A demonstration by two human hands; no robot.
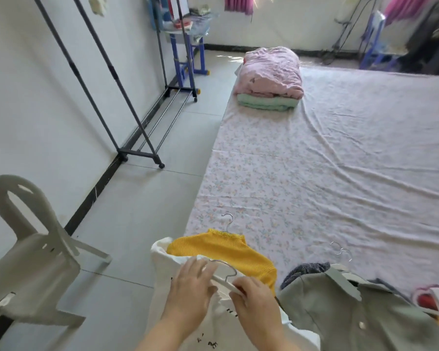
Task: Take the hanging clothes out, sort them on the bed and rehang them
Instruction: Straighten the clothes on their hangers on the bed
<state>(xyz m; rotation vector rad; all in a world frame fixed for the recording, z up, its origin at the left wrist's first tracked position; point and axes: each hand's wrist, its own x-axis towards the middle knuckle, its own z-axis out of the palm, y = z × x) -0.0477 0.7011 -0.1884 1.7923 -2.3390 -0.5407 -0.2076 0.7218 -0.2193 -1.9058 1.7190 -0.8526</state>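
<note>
Lying at the near corner of the bed point(314, 173), a white garment point(160, 264) is pressed flat by the left hand point(190, 285), fingers spread. A white hanger point(222, 281) on it is gripped by the right hand point(254, 296), fingers curled round its arm. A yellow top point(226, 252) is laid just beyond, a grey-green shirt point(340, 315) beside it.

Along the near edge of the floral-sheeted bed point(340, 173) lay a yellow knit top point(226, 252) on a metal-hooked hanger point(228, 222), a white garment point(218, 325) with a white hanger point(224, 281) across it, and, to its right, a grey-green shirt point(335, 312).
</note>
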